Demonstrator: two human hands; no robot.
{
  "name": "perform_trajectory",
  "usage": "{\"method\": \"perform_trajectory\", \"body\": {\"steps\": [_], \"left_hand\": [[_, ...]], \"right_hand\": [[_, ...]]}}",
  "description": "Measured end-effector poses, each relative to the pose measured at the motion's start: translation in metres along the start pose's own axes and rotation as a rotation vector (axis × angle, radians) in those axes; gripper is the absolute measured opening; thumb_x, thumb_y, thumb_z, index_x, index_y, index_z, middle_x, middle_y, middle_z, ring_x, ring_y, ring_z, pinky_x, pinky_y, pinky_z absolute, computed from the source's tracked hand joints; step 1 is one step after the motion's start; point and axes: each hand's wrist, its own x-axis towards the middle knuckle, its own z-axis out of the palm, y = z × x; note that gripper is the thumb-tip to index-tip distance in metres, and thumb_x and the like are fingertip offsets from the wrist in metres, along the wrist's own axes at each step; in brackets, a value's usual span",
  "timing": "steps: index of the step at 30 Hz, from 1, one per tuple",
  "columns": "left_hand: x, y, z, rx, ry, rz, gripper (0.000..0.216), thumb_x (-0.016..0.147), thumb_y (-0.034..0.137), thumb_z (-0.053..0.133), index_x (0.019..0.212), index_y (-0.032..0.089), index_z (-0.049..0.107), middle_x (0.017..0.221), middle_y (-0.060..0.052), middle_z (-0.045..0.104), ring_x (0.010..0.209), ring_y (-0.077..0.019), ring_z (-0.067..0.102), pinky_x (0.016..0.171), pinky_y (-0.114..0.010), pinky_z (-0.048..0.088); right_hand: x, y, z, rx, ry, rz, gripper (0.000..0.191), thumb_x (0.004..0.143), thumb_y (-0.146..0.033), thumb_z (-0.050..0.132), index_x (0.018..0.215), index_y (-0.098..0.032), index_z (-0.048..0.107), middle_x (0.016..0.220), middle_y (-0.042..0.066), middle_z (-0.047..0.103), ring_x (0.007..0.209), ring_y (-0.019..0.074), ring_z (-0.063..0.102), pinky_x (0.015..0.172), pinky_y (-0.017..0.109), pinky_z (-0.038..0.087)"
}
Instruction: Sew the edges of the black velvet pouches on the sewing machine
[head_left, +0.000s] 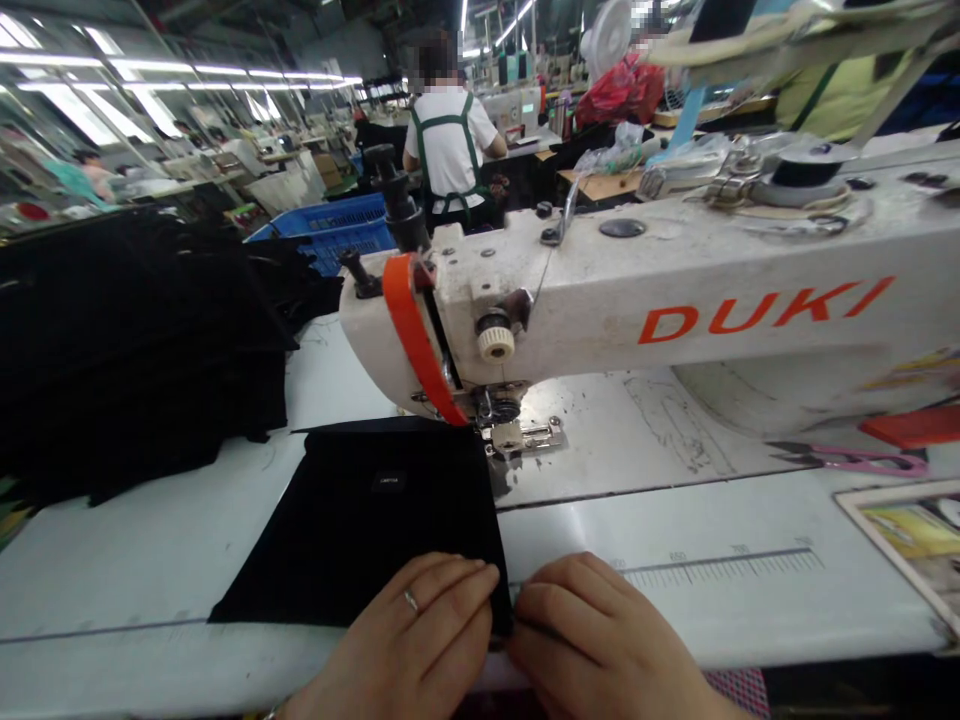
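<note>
A black fabric piece (375, 520) with a small dark label lies flat on the white table, its far right corner under the presser foot (517, 435) of a white sewing machine (675, 290). My left hand (409, 640), wearing a ring, lies on the fabric's near edge with fingers together and stretched flat. My right hand (600, 640) sits just right of it, fingers curled and pinching the fabric's near right corner.
A tall stack of black fabric pieces (127, 350) sits at the left. Pink scissors (855, 460) and a printed sheet (915, 540) lie at the right. A ruler scale (720, 568) is marked on the table. A person in a green apron (450, 140) works beyond blue crates (330, 230).
</note>
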Motion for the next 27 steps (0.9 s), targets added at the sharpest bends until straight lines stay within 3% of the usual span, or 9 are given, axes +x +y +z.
{"method": "perform_trajectory", "body": {"steps": [5,14,20,27], "left_hand": [[-0.002,-0.001,0.0,0.011,0.106,0.052,0.036,0.099,0.006,0.033,0.101,0.01,0.069,0.108,-0.008,0.07,0.1,-0.0197,0.061,0.093,-0.035,0.055],[-0.005,-0.001,0.007,-0.06,-0.04,-0.01,0.035,0.1,0.01,0.033,0.107,0.011,0.068,0.112,-0.01,0.068,0.102,-0.0215,0.061,0.092,-0.038,0.057],[-0.009,0.003,0.009,-0.072,0.095,0.01,0.028,0.099,0.008,0.041,0.104,0.012,0.069,0.105,-0.006,0.07,0.098,-0.0193,0.061,0.096,-0.037,0.053],[-0.005,0.008,0.002,-0.004,0.037,0.012,0.032,0.099,0.007,0.036,0.106,0.01,0.067,0.105,-0.008,0.07,0.092,-0.0217,0.062,0.084,-0.037,0.056]], "right_hand": [[-0.002,0.0,-0.003,0.031,-0.027,0.03,0.029,0.102,-0.02,0.042,0.087,-0.015,0.066,0.082,0.004,0.066,0.077,0.0173,0.057,0.069,0.029,0.049],[-0.006,0.001,0.0,0.044,-0.041,0.031,0.023,0.099,-0.017,0.046,0.089,-0.017,0.067,0.083,0.003,0.065,0.079,0.0177,0.057,0.071,0.031,0.049],[-0.004,-0.001,-0.004,0.059,-0.061,0.043,0.024,0.099,-0.018,0.044,0.092,-0.017,0.066,0.082,0.004,0.065,0.078,0.0176,0.056,0.07,0.03,0.048],[-0.002,-0.001,-0.003,0.058,-0.059,0.036,0.029,0.102,-0.022,0.039,0.091,-0.016,0.065,0.082,0.004,0.065,0.077,0.0178,0.056,0.07,0.03,0.048]]}}
